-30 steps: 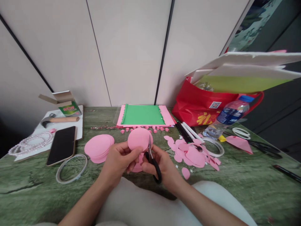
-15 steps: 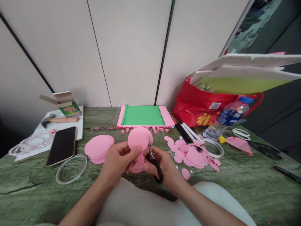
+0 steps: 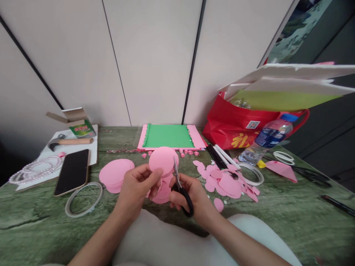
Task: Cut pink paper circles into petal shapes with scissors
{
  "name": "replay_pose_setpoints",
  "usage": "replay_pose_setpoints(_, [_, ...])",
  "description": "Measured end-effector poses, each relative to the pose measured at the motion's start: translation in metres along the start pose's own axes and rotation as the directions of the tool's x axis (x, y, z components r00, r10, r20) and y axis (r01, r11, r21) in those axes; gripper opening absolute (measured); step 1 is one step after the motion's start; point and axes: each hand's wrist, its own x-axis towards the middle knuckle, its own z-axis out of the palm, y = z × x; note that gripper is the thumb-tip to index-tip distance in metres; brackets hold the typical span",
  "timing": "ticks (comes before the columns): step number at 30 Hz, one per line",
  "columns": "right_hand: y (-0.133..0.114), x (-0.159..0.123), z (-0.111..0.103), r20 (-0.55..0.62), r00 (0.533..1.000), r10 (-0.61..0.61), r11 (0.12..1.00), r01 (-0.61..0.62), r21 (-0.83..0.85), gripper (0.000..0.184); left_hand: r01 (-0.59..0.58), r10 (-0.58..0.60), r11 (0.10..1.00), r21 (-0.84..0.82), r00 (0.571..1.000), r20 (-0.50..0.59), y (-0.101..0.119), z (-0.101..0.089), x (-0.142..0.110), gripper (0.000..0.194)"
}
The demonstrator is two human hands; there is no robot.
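Between thumb and fingers, my left hand [image 3: 138,187] pinches a round pink paper disc [image 3: 161,159] above the table. My right hand [image 3: 191,192] is closed around the black handles of a pair of scissors [image 3: 183,197]. The blades point up and lie along the disc's right edge; whether they touch it I cannot tell. Below the hands lie more pink paper circles [image 3: 163,194], partly hidden by my fingers. To the left of my left hand is a stack of pink paper circles [image 3: 115,174]. A heap of pink paper scraps [image 3: 226,184] lies to the right.
Green paper [image 3: 169,135] lies on pink sheets at the back. A red bag [image 3: 222,123] and a water bottle [image 3: 267,142] stand at right, beside a tape roll [image 3: 252,174]. Leftward are a phone [image 3: 72,172], a hammer [image 3: 74,141], bead strings [image 3: 39,169] and another tape roll [image 3: 69,210].
The disc has shifted slightly left and up in my left hand. The scissors' blades have moved slightly away from the middle of the disc to its right edge.
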Motion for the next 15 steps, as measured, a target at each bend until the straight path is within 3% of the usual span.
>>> replay_pose_setpoints(6, [-0.0001,-0.0042,0.0075,0.041,0.999,0.015,1.0,-0.015,0.017,0.032,0.044,-0.046,0.999,0.021,0.997,0.064,-0.0023,0.0019,-0.0002,0.021])
replay_pose_setpoints(11, [-0.0003,-0.0039,0.0091,0.067,0.998,0.013,1.0,-0.015,0.017,0.034,0.049,-0.046,0.988,0.147,0.999,-0.022,-0.0038,0.0006,-0.0016,0.033])
replay_pose_setpoints(15, [-0.0012,-0.003,0.0066,0.095,0.994,-0.047,0.995,0.039,0.086,0.039,0.068,-0.072,0.977,0.201,0.997,0.014,-0.0025,-0.0002,-0.0025,0.03])
